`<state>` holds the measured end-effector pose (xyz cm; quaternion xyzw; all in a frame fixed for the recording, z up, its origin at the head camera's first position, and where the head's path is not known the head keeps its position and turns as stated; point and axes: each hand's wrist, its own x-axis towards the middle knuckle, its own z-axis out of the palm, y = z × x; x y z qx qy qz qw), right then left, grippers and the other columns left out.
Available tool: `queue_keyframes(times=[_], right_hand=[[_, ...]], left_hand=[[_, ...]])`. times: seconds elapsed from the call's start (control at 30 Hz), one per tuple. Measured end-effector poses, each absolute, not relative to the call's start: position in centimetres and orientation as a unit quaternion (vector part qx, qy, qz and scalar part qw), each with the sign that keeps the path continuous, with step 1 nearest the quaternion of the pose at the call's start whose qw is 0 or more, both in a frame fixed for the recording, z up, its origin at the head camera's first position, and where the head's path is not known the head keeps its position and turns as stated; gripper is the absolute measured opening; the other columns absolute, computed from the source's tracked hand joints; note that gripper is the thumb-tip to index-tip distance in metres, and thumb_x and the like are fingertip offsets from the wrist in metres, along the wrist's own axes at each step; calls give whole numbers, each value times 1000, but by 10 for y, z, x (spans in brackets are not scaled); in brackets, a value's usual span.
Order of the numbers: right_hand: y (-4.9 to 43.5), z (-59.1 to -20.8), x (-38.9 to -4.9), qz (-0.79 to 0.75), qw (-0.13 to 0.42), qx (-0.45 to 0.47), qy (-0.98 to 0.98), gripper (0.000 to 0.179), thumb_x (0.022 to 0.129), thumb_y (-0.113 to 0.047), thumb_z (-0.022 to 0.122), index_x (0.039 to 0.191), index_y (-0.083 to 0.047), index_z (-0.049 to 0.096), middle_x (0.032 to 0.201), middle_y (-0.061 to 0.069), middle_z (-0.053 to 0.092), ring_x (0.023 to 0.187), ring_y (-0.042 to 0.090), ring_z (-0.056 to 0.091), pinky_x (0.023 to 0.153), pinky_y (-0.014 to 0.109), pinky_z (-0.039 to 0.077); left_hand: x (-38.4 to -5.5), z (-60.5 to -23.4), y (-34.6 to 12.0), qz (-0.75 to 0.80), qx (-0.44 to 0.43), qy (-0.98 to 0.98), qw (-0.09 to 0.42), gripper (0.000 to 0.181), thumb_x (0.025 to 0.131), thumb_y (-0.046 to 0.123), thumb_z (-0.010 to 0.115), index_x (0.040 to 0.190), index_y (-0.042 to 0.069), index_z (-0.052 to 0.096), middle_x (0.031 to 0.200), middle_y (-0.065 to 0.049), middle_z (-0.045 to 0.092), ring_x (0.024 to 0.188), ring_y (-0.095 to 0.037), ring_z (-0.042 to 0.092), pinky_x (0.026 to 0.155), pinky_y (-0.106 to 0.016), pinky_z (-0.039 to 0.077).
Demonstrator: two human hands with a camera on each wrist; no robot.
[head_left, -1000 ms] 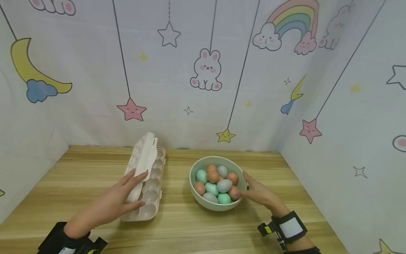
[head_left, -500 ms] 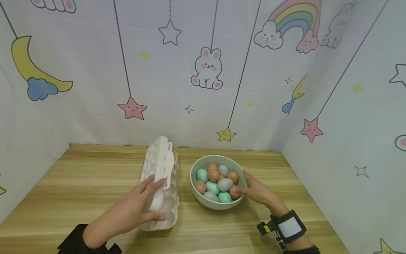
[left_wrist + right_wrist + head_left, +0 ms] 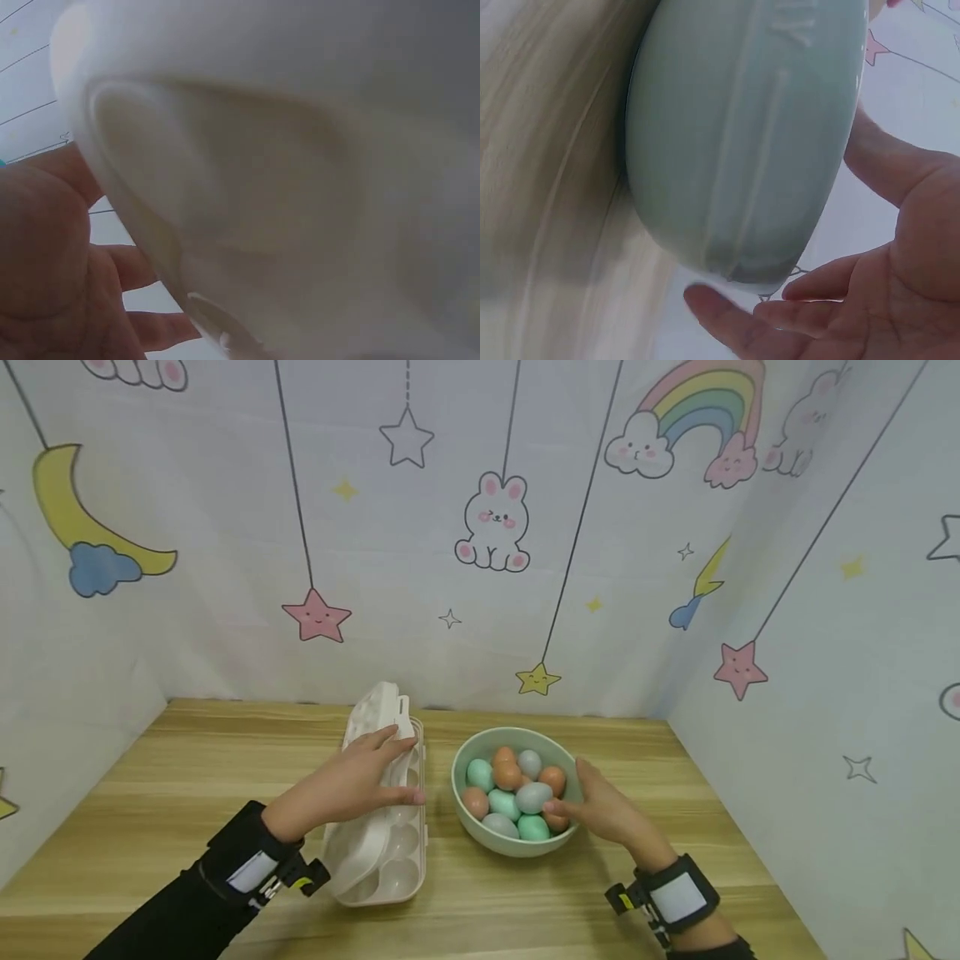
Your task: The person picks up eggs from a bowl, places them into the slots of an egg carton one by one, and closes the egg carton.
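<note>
A cream egg carton [image 3: 400, 878] with round cups lies lengthwise on the table, its lid [image 3: 367, 710] partly raised. My left hand [image 3: 348, 781] reaches over the lid with fingers spread along its edge and thumb above the cups. Part of the lid is hidden behind this hand; in the left wrist view the lid [image 3: 285, 187] fills most of the picture. To the right, a pale green bowl [image 3: 498, 846] holds several brown, grey and mint eggs [image 3: 533, 797]. My right hand [image 3: 611, 810] is at the bowl's right rim, thumb over the eggs, fingers loosely bent outside.
The wooden table [image 3: 225, 760] meets a white curtain [image 3: 375, 652] with cartoon prints at the back and sides. A narrow strip of table separates the carton from the bowl.
The carton has shifted right, closer to the bowl, together with my left hand. Since then that hand has moved farther back along the lid. My right hand stays at the bowl's rim.
</note>
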<state>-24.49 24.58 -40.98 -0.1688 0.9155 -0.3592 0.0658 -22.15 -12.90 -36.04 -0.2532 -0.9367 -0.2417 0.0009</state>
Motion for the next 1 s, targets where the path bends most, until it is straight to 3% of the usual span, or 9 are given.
queue_keyframes(times=[0.1,0.2,0.43,0.57,0.73,0.83,0.87,1.0], right_hand=[[239,-404,-240,-292,47,-125,947,99,84,-47,69,148,5,15,151,31,19,133,42,25,107,63,29],[225,-395,-233,-236,19,-114,965,102,83,-51,68,149,4,12,154,29,12,136,42,17,108,63,27],[178,-380,-220,-230,-22,-245,942,89,83,-51,67,147,-1,29,153,20,26,136,35,23,109,58,30],[151,-380,-217,-226,-23,-294,928,88,83,-57,62,149,-8,28,153,12,31,135,29,27,108,55,34],[122,-386,-215,-220,11,-342,914,88,85,-64,54,151,-15,24,153,8,32,133,17,30,106,45,40],[106,-393,-214,-212,36,-363,907,88,85,-67,52,151,-17,24,153,6,32,130,16,35,105,42,41],[100,-396,-214,-200,39,-370,906,88,85,-68,50,151,-17,24,153,6,33,125,15,42,104,41,42],[84,-409,-213,-152,61,-392,905,85,87,-69,43,150,-14,27,153,6,33,123,16,44,103,42,43]], left_hand=[[-222,-359,-127,-238,-247,-939,-27,85,83,60,63,145,9,38,151,-32,22,133,-48,21,103,-70,29],[-222,-358,-129,-241,-246,-939,-20,82,84,55,64,145,7,37,150,-32,23,133,-47,23,103,-68,30],[-223,-360,-145,-281,-245,-928,-15,76,86,51,64,146,14,37,152,-30,21,133,-46,24,101,-70,32],[-223,-366,-152,-300,-242,-923,-19,75,86,55,62,147,18,37,153,-27,18,133,-47,22,100,-71,31],[-220,-373,-161,-317,-239,-918,-12,76,88,57,58,148,17,34,154,-28,17,132,-48,23,98,-73,32],[-218,-376,-167,-331,-236,-914,-9,75,89,54,58,149,17,33,154,-28,16,132,-48,23,97,-74,31],[-217,-377,-168,-337,-236,-912,-9,74,90,53,58,149,17,32,154,-28,16,132,-48,23,97,-74,31],[-214,-379,-172,-357,-237,-903,-8,73,90,51,59,149,18,31,155,-26,15,134,-47,20,97,-76,29]])
